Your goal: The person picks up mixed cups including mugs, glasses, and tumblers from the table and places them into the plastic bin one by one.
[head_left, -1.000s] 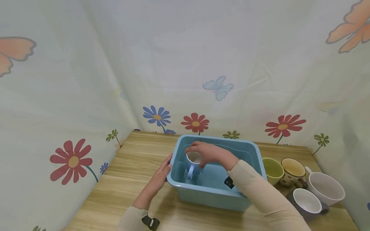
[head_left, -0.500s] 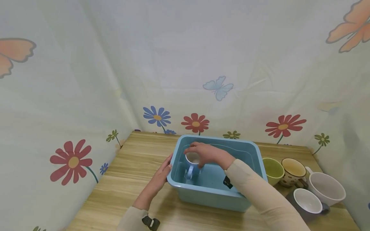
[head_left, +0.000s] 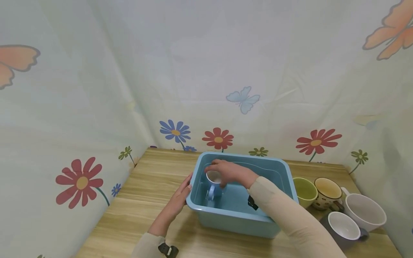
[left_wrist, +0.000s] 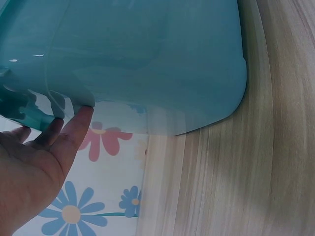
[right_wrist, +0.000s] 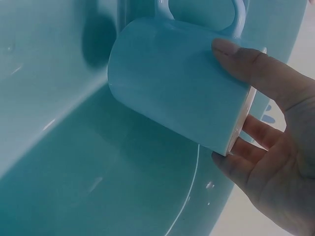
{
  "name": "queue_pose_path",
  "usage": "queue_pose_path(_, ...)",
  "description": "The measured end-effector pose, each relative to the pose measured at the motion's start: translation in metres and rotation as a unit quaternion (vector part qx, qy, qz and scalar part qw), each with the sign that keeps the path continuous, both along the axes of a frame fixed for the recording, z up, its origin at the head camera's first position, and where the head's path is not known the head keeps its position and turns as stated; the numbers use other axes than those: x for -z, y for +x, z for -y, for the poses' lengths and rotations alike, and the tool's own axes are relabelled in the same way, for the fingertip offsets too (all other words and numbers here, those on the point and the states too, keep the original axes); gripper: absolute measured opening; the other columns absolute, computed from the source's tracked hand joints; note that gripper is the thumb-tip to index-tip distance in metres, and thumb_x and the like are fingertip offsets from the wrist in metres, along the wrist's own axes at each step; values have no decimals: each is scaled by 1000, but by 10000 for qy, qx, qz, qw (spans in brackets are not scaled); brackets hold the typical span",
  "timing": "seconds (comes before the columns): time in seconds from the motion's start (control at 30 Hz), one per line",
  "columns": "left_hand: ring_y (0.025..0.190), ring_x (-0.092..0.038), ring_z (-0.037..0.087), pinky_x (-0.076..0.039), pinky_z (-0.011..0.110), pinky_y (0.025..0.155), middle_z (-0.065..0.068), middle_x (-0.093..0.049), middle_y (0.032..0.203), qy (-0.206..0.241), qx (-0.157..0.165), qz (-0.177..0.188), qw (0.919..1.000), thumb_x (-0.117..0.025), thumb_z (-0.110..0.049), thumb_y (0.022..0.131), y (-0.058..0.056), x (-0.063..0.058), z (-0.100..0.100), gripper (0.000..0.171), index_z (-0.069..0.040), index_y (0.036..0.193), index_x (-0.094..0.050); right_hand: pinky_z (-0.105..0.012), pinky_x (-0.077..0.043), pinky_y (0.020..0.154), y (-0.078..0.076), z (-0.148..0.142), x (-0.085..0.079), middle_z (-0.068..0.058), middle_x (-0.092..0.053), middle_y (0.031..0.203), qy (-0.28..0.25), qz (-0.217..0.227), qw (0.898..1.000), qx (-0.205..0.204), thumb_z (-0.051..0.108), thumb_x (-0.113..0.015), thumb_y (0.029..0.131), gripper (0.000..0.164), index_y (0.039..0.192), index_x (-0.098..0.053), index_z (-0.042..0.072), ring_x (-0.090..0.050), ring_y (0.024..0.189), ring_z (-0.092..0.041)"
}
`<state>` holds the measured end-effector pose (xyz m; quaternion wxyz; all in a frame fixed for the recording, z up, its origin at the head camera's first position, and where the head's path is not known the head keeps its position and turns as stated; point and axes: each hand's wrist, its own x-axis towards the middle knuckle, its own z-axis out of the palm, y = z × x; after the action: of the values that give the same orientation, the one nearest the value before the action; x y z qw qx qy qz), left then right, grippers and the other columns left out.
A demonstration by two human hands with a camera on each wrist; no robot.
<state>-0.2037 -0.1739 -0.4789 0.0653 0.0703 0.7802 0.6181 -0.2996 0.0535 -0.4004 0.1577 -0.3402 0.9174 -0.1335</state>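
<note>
A light blue mug (head_left: 213, 177) with a pale inside stands at the left end of a blue plastic bin (head_left: 238, 224), its handle toward me. My right hand (head_left: 233, 172) reaches in from above and grips the mug's rim. In the right wrist view, the thumb lies on the mug's outer wall (right_wrist: 167, 83) and the other fingers are at its mouth. My left hand (head_left: 178, 199) is at the bin's left side, with fairly straight fingers (left_wrist: 74, 130) touching the outer wall just under the rim.
Right of the bin stand a green cup (head_left: 305, 191), a spotted cup (head_left: 327, 193) with a yellow inside, a wide pinkish-white cup (head_left: 364, 211) and a dark grey mug (head_left: 343, 226). A flowered curtain (head_left: 206, 71) encloses the wooden table (head_left: 135, 215).
My right hand and the mug have shifted very slightly left inside the bin. The left hand keeps its place on the bin's side.
</note>
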Motion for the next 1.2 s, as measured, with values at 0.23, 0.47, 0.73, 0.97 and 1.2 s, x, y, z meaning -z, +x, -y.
queue_pose_path(0.23,144,-42,53,-50,63,105,23,-27,168,49,14,16,10000,-33,-31,110,-2,3,0,57,-15,164,-24,-51,-52,108,-1,1,5,-6,-47,158,42,7,10000,-40,12,-86,80,76,147,-55,33,-48,142,-30)
queue_pose_path(0.47,144,-42,53,-49,63,107,23,-25,169,102,55,21,9999,-33,-31,110,-1,5,0,57,-16,164,-22,-49,-54,106,-3,0,15,-5,-51,155,117,-89,9997,-177,13,-88,79,75,145,-58,32,-49,139,-28)
queue_pose_path(0.73,145,-41,52,-49,63,106,20,-25,170,-4,101,68,9999,-33,-34,111,0,0,1,57,-19,165,-22,-49,-51,110,-5,1,18,-5,-50,157,137,-131,9996,-199,12,-86,81,75,146,-56,31,-47,140,-28)
queue_pose_path(0.97,146,-39,53,-48,63,107,22,-23,170,21,171,65,9998,-32,-32,111,0,-2,1,57,-16,165,-20,-49,-50,111,-9,4,23,-5,-48,157,314,-243,9988,-303,12,-86,81,73,145,-57,31,-44,138,-29)
queue_pose_path(1.2,144,-40,54,-48,64,106,24,-23,169,24,224,-20,9997,-31,-32,111,-1,0,1,58,-13,165,-19,-49,-49,113,-12,8,30,-4,-47,159,391,-306,9982,-337,14,-87,81,74,145,-56,32,-43,139,-28)
